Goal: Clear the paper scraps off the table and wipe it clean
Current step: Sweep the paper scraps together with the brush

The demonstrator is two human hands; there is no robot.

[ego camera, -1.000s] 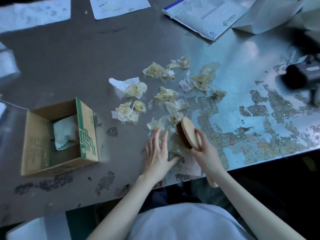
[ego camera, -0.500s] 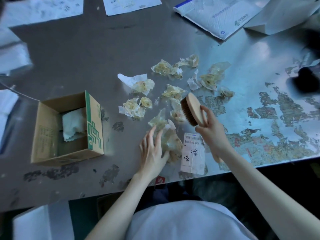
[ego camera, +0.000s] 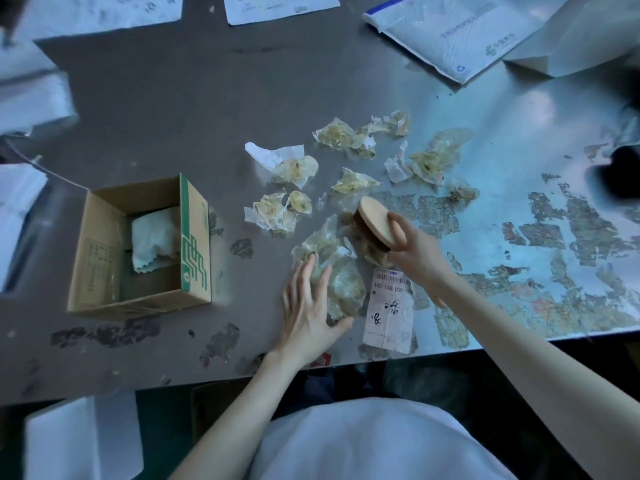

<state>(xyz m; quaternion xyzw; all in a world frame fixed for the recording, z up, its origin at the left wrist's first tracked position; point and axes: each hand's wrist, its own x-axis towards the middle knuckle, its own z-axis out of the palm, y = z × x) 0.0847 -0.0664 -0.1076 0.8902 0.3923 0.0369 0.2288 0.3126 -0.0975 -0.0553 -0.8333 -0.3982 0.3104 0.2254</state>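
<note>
Several crumpled yellowish paper scraps (ego camera: 349, 140) lie scattered over the middle of the grey metal table (ego camera: 173, 109). My right hand (ego camera: 414, 249) grips a wooden brush (ego camera: 375, 228), bristles down against scraps near the front edge. My left hand (ego camera: 308, 306) lies flat with fingers spread, its fingertips and thumb touching a small pile of scraps (ego camera: 341, 282). A printed label strip (ego camera: 389, 308) lies just right of that pile.
An open cardboard box (ego camera: 138, 251) with a pale cloth (ego camera: 154, 239) inside stands on the left. White sheets (ego camera: 280, 6) and a padded envelope (ego camera: 450, 32) lie along the far edge. Patchy sticker residue (ego camera: 561, 244) covers the right side. A dark object (ego camera: 620, 174) sits far right.
The brush has come down from its raised position onto the scraps and pushed them toward my left hand. The left hand stays flat by the pile.
</note>
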